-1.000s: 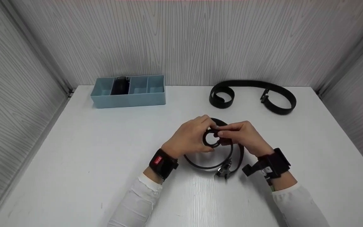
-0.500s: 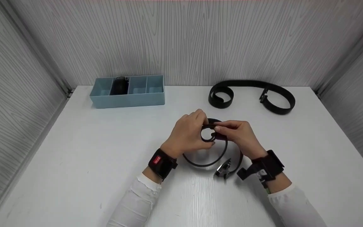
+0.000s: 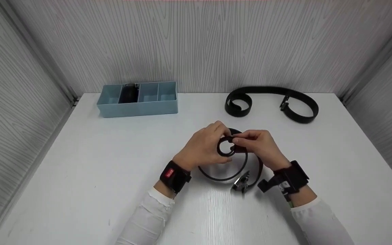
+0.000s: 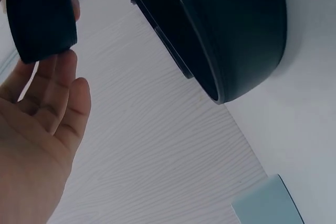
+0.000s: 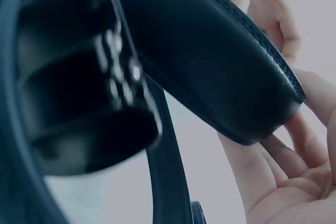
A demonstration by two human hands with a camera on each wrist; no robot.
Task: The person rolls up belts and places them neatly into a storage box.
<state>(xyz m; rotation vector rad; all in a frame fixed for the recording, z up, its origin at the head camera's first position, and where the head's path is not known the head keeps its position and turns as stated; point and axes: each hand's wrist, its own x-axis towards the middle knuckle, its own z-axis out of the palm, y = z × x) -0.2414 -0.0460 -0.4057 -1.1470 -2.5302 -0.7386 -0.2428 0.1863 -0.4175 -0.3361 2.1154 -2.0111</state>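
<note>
A black belt with a silver buckle stands on edge near the table's middle, its outer part in a wide loop. One end is wound into a small coil. My left hand holds that coil from the left, its fingers over the top and thumb below. From the right, my right hand pinches the strap at the coil's edge between thumb and fingers. Up close in the left wrist view, the strap curves beside the hand. The buckle shows blurred in the right wrist view.
A second black belt, partly curled at both ends, lies at the back right. Toward the back left sits a blue divided tray; one compartment holds a dark rounded object with metal on top. Wood-grain panels enclose the white table.
Both hands and the coil shift slightly up and left, then come back down a little. The right wrist ends farther left. The belt's wide loop draws in slightly; the buckle stays nearly in place.
</note>
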